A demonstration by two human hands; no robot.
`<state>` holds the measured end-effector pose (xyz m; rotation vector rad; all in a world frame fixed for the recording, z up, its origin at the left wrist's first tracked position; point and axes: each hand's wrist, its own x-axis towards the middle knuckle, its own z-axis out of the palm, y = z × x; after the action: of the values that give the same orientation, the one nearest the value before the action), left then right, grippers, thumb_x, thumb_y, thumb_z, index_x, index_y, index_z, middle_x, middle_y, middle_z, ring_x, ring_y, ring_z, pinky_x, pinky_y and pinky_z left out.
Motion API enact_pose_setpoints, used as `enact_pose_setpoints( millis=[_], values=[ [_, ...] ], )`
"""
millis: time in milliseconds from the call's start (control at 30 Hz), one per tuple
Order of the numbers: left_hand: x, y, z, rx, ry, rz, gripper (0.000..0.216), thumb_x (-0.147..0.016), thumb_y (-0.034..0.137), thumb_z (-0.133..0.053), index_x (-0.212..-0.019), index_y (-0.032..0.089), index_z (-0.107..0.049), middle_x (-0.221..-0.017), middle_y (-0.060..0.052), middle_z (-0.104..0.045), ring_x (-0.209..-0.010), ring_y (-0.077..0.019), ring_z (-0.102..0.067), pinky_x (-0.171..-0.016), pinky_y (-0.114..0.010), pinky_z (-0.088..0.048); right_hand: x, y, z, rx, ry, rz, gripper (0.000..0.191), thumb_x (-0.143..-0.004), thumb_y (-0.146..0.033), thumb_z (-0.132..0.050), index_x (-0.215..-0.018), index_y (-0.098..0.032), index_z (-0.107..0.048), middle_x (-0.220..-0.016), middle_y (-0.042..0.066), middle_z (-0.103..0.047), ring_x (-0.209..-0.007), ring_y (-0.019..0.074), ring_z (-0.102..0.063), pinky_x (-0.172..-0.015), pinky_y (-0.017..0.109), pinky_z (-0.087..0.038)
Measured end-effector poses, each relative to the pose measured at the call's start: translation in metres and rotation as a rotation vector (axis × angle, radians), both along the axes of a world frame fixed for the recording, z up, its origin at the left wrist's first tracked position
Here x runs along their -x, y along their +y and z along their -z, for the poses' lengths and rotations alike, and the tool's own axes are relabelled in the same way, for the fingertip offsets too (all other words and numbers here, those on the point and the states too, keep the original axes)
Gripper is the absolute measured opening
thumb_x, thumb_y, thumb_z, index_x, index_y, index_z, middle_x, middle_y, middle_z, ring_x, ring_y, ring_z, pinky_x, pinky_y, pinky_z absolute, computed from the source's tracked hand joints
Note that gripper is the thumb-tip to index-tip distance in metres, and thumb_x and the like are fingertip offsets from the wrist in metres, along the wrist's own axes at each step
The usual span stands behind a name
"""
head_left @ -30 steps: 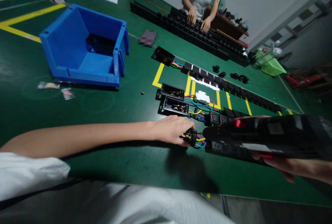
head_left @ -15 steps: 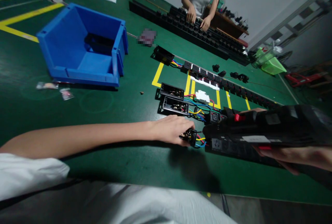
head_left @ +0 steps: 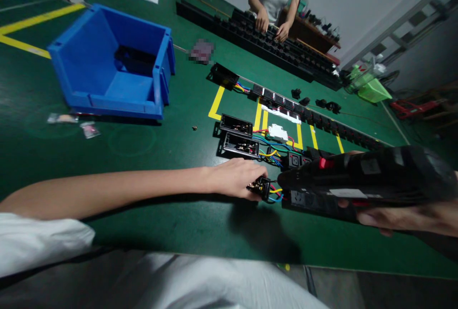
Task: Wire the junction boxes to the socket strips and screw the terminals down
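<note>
My left hand point(head_left: 239, 177) is closed around a small black terminal box point(head_left: 262, 187) with brass-coloured parts inside. Red, yellow and blue wires point(head_left: 276, 193) run from that box to a black socket strip point(head_left: 304, 200) lying on the table. In my right hand point(head_left: 397, 218) is a black power screwdriver point(head_left: 361, 173) with red switches, held level. Its tip points left, at the near edge of the box; I cannot tell whether it touches a screw. Just beyond my left hand lie two open black boxes, a nearer one point(head_left: 241, 145) and a farther one point(head_left: 236, 125), both wired.
A blue bin point(head_left: 125, 103) with black parts stands at the left, with small plastic packets point(head_left: 90, 130) before it. A white breaker point(head_left: 277, 132) and another socket strip point(head_left: 286, 103) lie farther back. Across the table, a person's hands point(head_left: 262, 20) work on long black strips point(head_left: 243, 44).
The rear of the screwdriver has shifted slightly, and the fingers of my right hand have changed position on its grip. My left hand stays on the box. The view has moved a little.
</note>
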<state>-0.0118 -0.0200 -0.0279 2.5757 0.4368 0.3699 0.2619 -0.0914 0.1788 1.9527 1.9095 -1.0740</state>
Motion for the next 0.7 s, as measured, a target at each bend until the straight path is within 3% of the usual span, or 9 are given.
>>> enact_pose_setpoints(
  millis=[67,133,200,333,533,700],
  values=[
    [0.000,0.000,-0.001,-0.003,0.001,-0.001,0.048,-0.082,0.049,-0.067,-0.115,0.018,-0.053,-0.105,-0.006,-0.065,-0.094,-0.0243,-0.063,-0.074,-0.032,-0.046,0.012,0.004,-0.002,0.097,0.084,-0.012,0.047,-0.072,-0.053,-0.071,-0.112,-0.028,-0.068,-0.082,0.002,-0.069,-0.066,0.0212,-0.067,-0.056,0.025,-0.060],
    [0.001,0.000,-0.002,-0.007,0.005,0.002,0.047,-0.082,0.048,-0.067,-0.115,0.018,-0.054,-0.104,-0.006,-0.065,-0.093,-0.0242,-0.063,-0.073,-0.032,-0.046,0.024,0.008,-0.004,0.050,0.144,-0.005,0.050,-0.072,-0.052,-0.072,-0.116,-0.030,-0.065,-0.091,0.002,-0.070,-0.077,0.0223,-0.068,-0.063,0.026,-0.061],
    [0.001,0.000,-0.002,-0.009,0.009,0.007,0.046,-0.082,0.047,-0.067,-0.115,0.017,-0.054,-0.103,-0.006,-0.065,-0.092,-0.0242,-0.063,-0.072,-0.031,-0.046,0.031,0.011,-0.005,-0.018,0.152,-0.016,0.043,-0.070,-0.053,-0.072,-0.107,-0.029,-0.069,-0.091,0.001,-0.070,-0.079,0.0222,-0.068,-0.062,0.024,-0.060],
    [0.001,0.000,-0.003,-0.015,0.002,0.014,0.046,-0.083,0.047,-0.067,-0.115,0.017,-0.054,-0.103,-0.006,-0.066,-0.093,-0.0243,-0.063,-0.072,-0.032,-0.045,0.029,0.013,-0.007,-0.104,0.098,-0.053,0.031,-0.070,-0.054,-0.072,-0.084,-0.027,-0.072,-0.075,0.001,-0.069,-0.065,0.0200,-0.067,-0.049,0.020,-0.056],
    [0.001,-0.001,-0.002,-0.026,0.003,0.011,0.046,-0.083,0.049,-0.066,-0.114,0.018,-0.053,-0.104,-0.007,-0.066,-0.092,-0.0241,-0.063,-0.072,-0.031,-0.045,0.027,0.011,-0.006,-0.113,0.096,0.005,0.039,-0.066,-0.061,-0.072,-0.087,-0.027,-0.070,-0.077,0.001,-0.070,-0.066,0.0226,-0.068,-0.049,0.024,-0.057],
    [0.000,-0.001,0.000,-0.033,-0.009,0.009,0.046,-0.083,0.048,-0.066,-0.115,0.018,-0.053,-0.103,-0.006,-0.066,-0.093,-0.0244,-0.063,-0.073,-0.031,-0.045,0.030,0.012,-0.007,-0.120,0.107,-0.065,0.036,-0.069,-0.058,-0.070,-0.085,-0.027,-0.068,-0.071,0.001,-0.069,-0.059,0.0208,-0.066,-0.044,0.023,-0.055]
  ],
)
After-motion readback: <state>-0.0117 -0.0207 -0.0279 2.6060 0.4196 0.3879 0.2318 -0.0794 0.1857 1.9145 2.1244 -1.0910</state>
